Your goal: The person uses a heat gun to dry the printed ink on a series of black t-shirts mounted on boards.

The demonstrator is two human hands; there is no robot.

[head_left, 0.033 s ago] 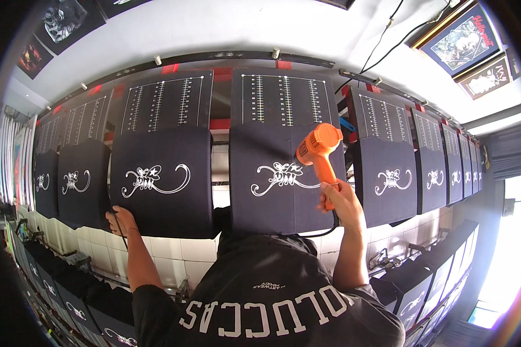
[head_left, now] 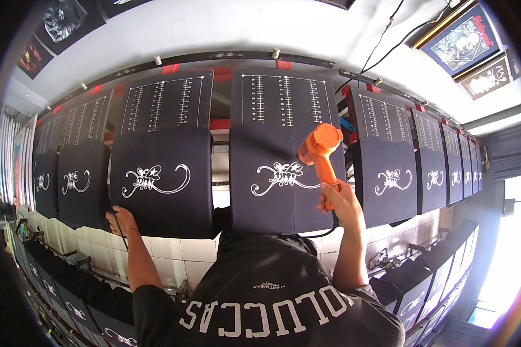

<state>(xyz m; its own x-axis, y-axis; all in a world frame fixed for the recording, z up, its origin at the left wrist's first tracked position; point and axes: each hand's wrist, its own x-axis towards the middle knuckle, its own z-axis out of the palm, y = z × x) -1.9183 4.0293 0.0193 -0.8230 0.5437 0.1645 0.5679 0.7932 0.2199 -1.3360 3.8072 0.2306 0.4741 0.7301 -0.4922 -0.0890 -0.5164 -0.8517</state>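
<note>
My right hand is wrapped round the handle of an orange hair dryer. The dryer hangs over the right part of a dark garment stretched on a board, its nozzle turned left and down toward a white line print. Away to the left, my left hand is closed on a thin black cord. That hand is by the lower left corner of the neighbouring dark garment, which bears the same white print.
More boards with printed dark garments run in a row to both sides, and others stand behind me. Ruled scales mark the bare upper boards. A black rail runs along the wall. Framed pictures hang at the upper right.
The hair dryer's nozzle has shifted very slightly to the right. Both hands keep their holds, and the garments have not moved.
</note>
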